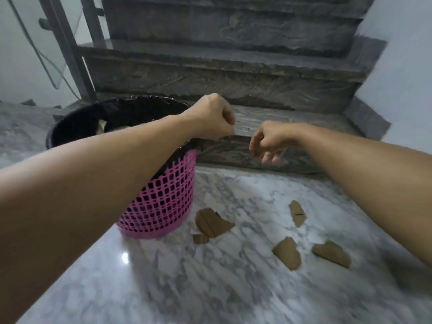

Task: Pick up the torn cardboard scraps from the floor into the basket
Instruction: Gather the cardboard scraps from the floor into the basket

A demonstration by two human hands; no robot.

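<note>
- The floor (210, 288) was polished marble; five torn scraps lay near the stair edge.
- The basket (163, 202) stood just beside them.
- Both hands, left (210, 119) and right (268, 143), hung loosely curled, holding nothing.
- The largest scrap (212, 222) was judged light, stiff; pinch a raised edge.

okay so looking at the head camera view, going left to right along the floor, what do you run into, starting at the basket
pink basket → small scrap by its base → big creased scrap → pointed scrap → narrow scrap farther back → rightmost scrap. All five scraps lie flat on the marble floor.
</note>
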